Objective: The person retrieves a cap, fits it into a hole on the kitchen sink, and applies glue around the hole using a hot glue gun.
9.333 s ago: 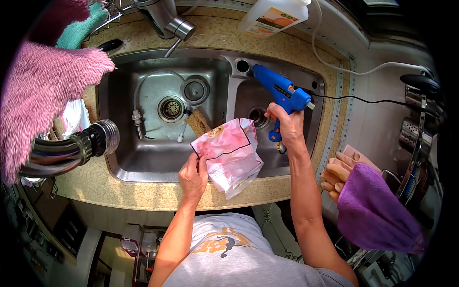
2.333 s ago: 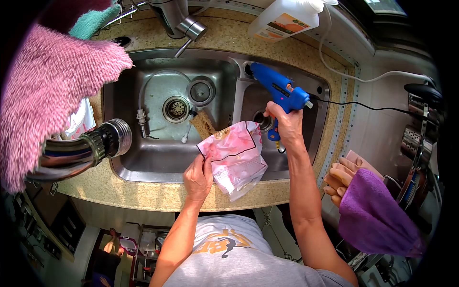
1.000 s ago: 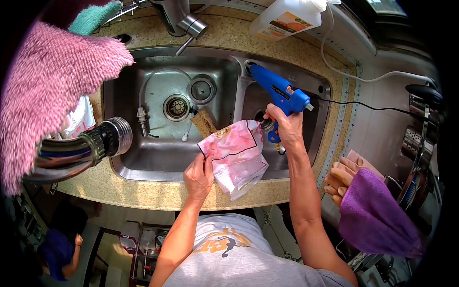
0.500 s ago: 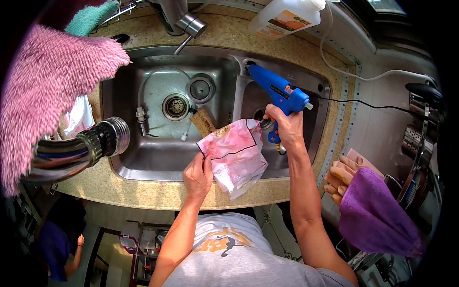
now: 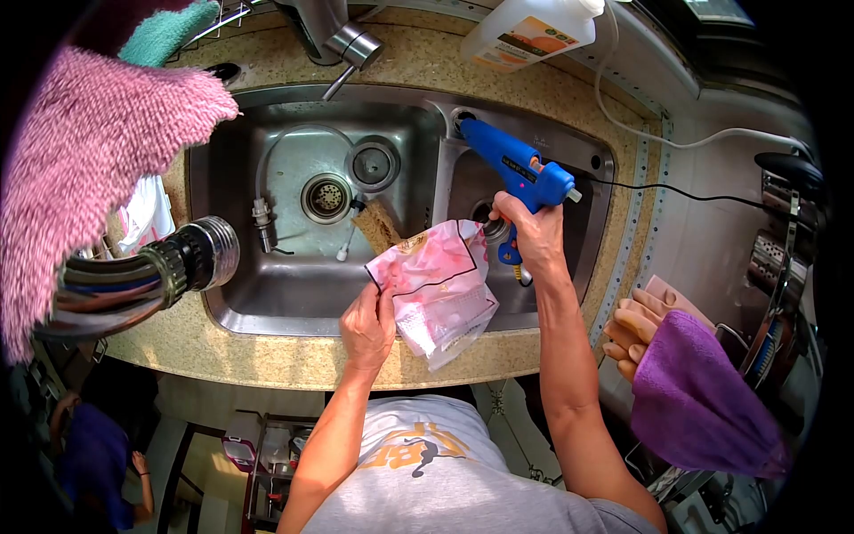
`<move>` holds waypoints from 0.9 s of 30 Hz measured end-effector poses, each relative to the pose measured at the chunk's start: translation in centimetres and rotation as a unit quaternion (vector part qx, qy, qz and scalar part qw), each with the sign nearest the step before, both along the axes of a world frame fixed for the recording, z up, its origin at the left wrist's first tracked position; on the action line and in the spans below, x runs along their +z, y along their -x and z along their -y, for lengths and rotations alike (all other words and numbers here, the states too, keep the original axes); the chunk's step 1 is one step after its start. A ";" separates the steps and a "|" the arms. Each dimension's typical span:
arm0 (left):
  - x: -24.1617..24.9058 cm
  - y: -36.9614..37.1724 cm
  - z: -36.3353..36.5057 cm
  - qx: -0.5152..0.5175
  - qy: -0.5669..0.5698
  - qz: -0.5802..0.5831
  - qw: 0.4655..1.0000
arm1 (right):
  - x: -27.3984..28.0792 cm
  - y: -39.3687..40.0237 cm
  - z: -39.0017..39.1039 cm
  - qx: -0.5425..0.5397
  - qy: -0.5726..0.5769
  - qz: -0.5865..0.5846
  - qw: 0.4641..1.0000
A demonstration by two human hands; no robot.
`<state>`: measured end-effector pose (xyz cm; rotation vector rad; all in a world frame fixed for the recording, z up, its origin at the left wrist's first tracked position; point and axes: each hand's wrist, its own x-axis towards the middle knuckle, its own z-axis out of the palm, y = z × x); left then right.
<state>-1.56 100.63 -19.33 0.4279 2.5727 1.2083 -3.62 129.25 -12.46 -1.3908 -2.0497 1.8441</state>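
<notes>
My left hand pinches the left edge of a pink and clear plastic packet over the front rim of the sink. In my right hand is a blue glue gun, its front end pointing up and left toward the round hole at the back of the divider. The packet's upper right corner lies close to my right hand; whether they touch is unclear. Behind the packet, a brown scrubber rests in the left basin, near the drain strainer and a soap pump.
A faucet and a white bottle stand at the back. Pink cloth and a metal pipe are at left, a purple towel and gloves at right. Another person is at lower left.
The other person at lower left has shifted slightly, with more of the arms showing. My hands, the packet and the glue gun have hardly moved.
</notes>
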 end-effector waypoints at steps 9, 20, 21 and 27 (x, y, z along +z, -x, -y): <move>-0.2 -0.1 0.0 -0.001 -0.002 -0.010 1.000 | 0.0 -0.1 -0.1 0.006 -0.010 0.022 1.000; -0.3 -0.1 0.0 0.003 -0.005 -0.016 1.000 | -0.2 -0.2 0.4 0.015 -0.069 0.003 0.998; -0.3 -0.1 0.0 0.002 -0.005 -0.014 1.000 | -0.1 -0.1 0.4 0.015 -0.069 0.003 0.998; -0.2 -0.1 0.0 0.002 -0.002 -0.014 1.000 | -0.3 0.3 0.2 0.007 -0.067 0.002 0.998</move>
